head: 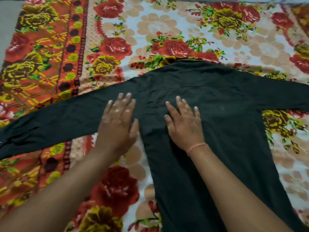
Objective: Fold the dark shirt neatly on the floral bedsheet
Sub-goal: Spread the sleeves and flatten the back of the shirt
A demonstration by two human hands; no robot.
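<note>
The dark shirt lies spread flat, back side up, on the floral bedsheet. Its collar points away from me and both long sleeves stretch out to the left and right. My left hand rests flat, fingers apart, where the left sleeve meets the body. Palm down, my right hand presses on the middle of the shirt's back; a thin orange thread circles its wrist. Neither hand grips the cloth.
The bedsheet has a red and orange patterned border along the left. A strip of grey surface shows beyond the sheet's left edge. The left sleeve's cuff runs off the frame's left side.
</note>
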